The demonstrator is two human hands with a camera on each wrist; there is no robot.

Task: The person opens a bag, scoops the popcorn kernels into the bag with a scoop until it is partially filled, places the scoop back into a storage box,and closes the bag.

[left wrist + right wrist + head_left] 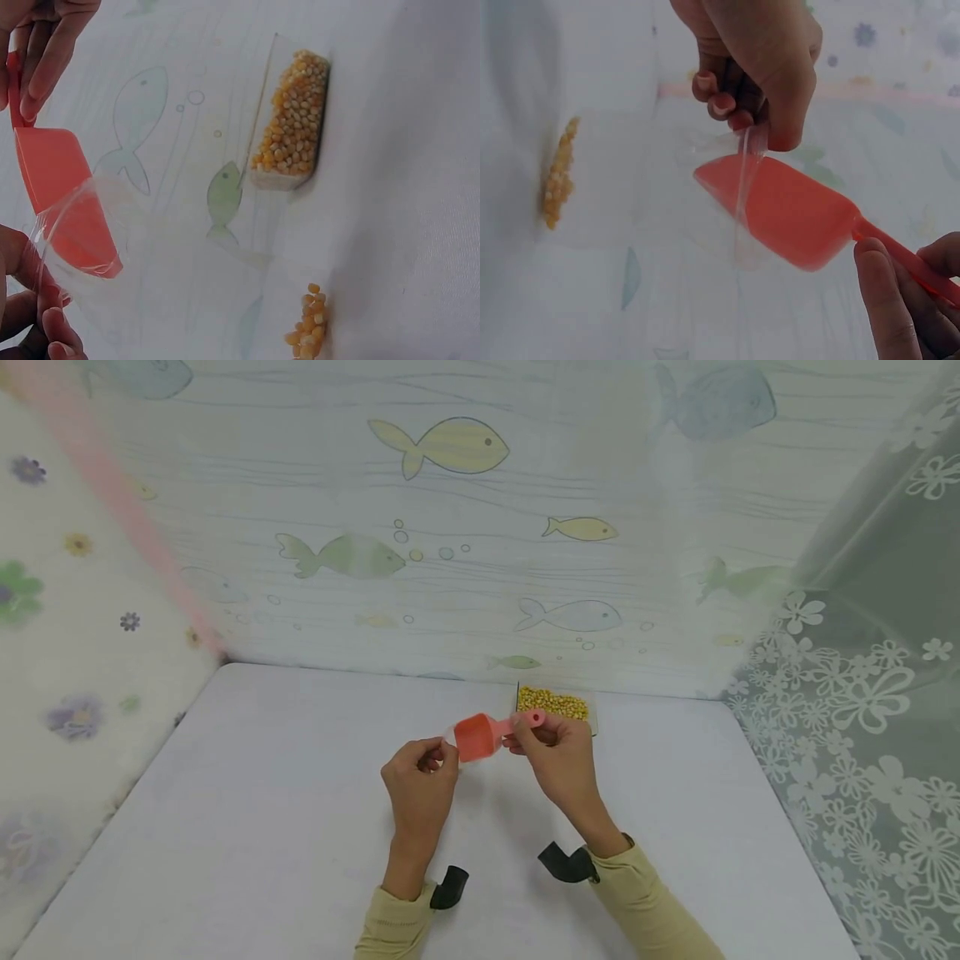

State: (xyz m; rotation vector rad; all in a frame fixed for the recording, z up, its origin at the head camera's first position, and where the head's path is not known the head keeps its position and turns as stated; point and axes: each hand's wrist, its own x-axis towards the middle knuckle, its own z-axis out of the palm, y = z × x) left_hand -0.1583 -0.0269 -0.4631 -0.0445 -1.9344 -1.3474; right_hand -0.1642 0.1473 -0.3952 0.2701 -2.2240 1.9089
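Left hand (420, 785): pinches the mouth of a clear bag (66, 214) between thumb and curled fingers, above the middle of the white table (225, 818).
Right hand (561, 760): grips the handle of a red scoop (477, 737) between thumb and fingers, leaving the holed end showing past the thumb.
Scoop: held up between both hands, off the table; reaches tip first into the bag's open mouth.
Bag: hangs from the left hand, around the front part of the scoop; too transparent to trace fully.
Small heap of kernels (308, 324): lies below the hands, apparently in the bag's lower end.
Clear box (277, 181): stands by the table's back edge, right of the middle; filled with yellow corn (294, 112).
In the way: in the head view, right hand and scoop handle across the box's near side.
Cuffs: tan sleeves (648, 902), each with a black curved piece (567, 865) at the wrist.
Around: fish-print cloth (465, 518) behind the back edge, flowered cloth (60, 643) along the left edge, sheer flowered curtain (885, 752) along the right.
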